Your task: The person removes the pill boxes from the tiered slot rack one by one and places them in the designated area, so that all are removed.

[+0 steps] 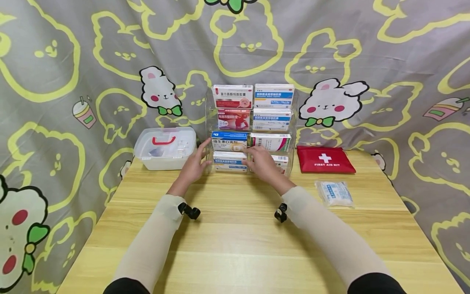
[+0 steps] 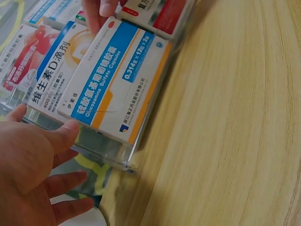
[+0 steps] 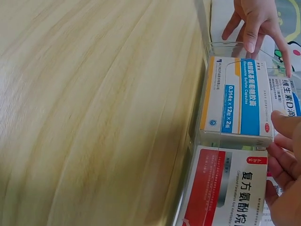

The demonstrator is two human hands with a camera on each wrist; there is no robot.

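A clear tiered rack (image 1: pixel 293 157) holds several medicine boxes in two columns. My left hand (image 1: pixel 194 166) is at its lower left side, fingers spread; the thumb (image 2: pixel 70 128) touches the left edge of the blue-and-white glucosamine box (image 2: pixel 115 80) in the bottom tier. From the right, my right hand (image 1: pixel 262 163) reaches in, fingers loosely bent. Its fingertips rest around that box's upper right corner, beside the vitamin D drops box (image 1: pixel 229 141) one tier above. A red-and-white capsule box (image 3: pixel 223 188) stands to the right in the bottom tier, partly hidden by the right hand.
To the rack's left stands a translucent lidded case (image 1: pixel 165 159) with a red handle. A red first aid kit pouch (image 1: pixel 326 160) lies on the right, with a clear-wrapped white packet (image 1: pixel 335 193) before it. Patterned cloth (image 1: pixel 253 61) hangs behind the wooden table (image 1: pixel 235 245).
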